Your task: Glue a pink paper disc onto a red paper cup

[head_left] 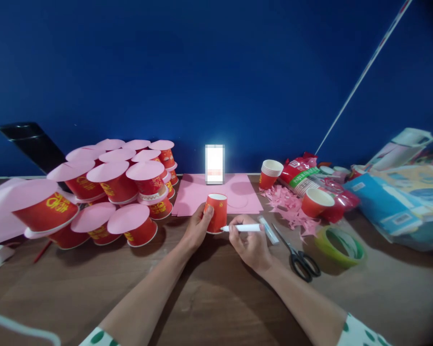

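A red paper cup [217, 215] is upright in front of me, its pale opening at the top. My left hand [199, 223] is closed around the cup's left side, thumb on the front. In my right hand [250, 245] is a white marker pen [244, 228], gripped like a writing tool. Its tip points left and lies at or very near the lower right of the cup; whether it touches, I cannot tell. Pink paper sheets [187, 194] lie flat behind the cup, and a lit phone [215, 163] stands upright on them.
Red cups topped with pink paper discs [110, 171] stand stacked at left. To the right are scissors [303, 262], a roll of green tape [341, 246], a glue stick [269, 230], pink paper scraps [290, 209], nested cups [270, 174], a loose cup [316, 203] and a blue package [378, 202].
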Demonstrator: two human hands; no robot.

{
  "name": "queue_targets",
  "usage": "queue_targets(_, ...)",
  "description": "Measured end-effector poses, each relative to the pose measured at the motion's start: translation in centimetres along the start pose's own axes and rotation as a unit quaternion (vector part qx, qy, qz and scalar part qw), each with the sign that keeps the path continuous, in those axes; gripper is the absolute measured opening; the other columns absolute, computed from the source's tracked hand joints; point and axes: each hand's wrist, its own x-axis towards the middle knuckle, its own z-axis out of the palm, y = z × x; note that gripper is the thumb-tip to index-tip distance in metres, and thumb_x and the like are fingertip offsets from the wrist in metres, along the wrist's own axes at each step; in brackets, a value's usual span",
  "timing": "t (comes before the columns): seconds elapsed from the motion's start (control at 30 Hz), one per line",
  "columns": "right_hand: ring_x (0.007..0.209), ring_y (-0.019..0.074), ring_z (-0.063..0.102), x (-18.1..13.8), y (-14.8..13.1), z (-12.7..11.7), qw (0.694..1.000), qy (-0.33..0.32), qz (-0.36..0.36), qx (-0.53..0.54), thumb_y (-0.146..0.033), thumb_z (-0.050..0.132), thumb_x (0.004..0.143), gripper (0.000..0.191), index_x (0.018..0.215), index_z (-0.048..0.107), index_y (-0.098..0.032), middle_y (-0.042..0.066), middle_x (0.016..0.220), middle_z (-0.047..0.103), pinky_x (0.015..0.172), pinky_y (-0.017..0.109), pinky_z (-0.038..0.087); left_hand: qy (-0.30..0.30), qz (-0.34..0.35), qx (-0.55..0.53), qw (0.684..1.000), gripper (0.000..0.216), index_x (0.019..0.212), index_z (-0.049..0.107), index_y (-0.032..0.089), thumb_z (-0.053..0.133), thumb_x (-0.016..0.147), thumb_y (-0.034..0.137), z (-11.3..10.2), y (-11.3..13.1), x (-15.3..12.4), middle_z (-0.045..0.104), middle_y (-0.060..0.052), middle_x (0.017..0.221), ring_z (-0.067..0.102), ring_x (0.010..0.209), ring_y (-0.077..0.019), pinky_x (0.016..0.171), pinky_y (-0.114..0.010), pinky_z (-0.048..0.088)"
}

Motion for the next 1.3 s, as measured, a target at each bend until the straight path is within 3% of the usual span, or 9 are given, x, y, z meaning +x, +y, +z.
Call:
queue_targets(0.27,0.061,0.0147,0.059,0.04,-0.06,-0.02,1.0,0.013,0.003,-0.004,-0.022,0.048,0.088,0.015,0.074,0.053,-0.02,0.001,0.066,0.061,0.065,0.027,0.046,-0.003,0.004,-0.009,1.0,0.046,0.088,0.057,0.016,0.056,0.078,0.061,0.17,0.22,-0.17,0.057,0.002,0.07,0.051,0.062,-0.0118,0.06,-0.024,0.04)
queue_targets(0.5,0.06,0.0144,0.057,-0.04,0.14,0.09,0.999,-0.032,0.022,0.018,-0.024,0.048,0.088,0.016,0.074,0.053,-0.02,0.001,0.065,0.06,0.058,0.025,0.045,0.014,-0.004,-0.024,1.0,0.048,0.084,0.055,0.016,0.055,0.076,0.063,0.25,0.36,-0.1,0.058,0.001,0.068,0.053,0.059,-0.0123,0.058,-0.025,0.043)
queue_targets(0.67,0.058,0.0136,0.057,-0.13,0.16,0.25,0.999,-0.031,0.023,0.027,-0.024,0.048,0.088,0.014,0.076,0.054,-0.019,0.002,0.067,0.061,0.055,0.024,0.044,0.026,-0.002,-0.039,0.999,0.048,0.083,0.055,0.016,0.056,0.076,0.064,0.17,0.32,-0.05,0.058,0.001,0.067,0.055,0.059,-0.0128,0.058,-0.025,0.044)
queue_targets(0.87,0.054,0.0122,0.054,-0.19,-0.09,0.29,0.999,-0.031,0.027,0.032,-0.022,0.049,0.088,0.013,0.076,0.055,-0.019,0.001,0.064,0.059,0.051,0.022,0.042,0.041,-0.006,-0.009,0.999,0.054,0.095,0.058,0.016,0.068,0.066,0.06,0.12,0.24,-0.02,0.062,-0.001,0.076,0.058,0.065,-0.0143,0.062,-0.026,0.046)
queue_targets(1.3,0.06,0.0141,0.058,0.08,-0.06,-0.02,1.0,0.002,0.013,0.016,-0.024,0.048,0.089,0.016,0.075,0.055,-0.02,0.001,0.068,0.062,0.066,0.027,0.048,0.043,0.006,-0.013,0.999,0.052,0.097,0.058,0.016,0.07,0.067,0.057,0.26,0.16,-0.12,0.063,-0.001,0.078,0.058,0.067,-0.0136,0.064,-0.025,0.047)
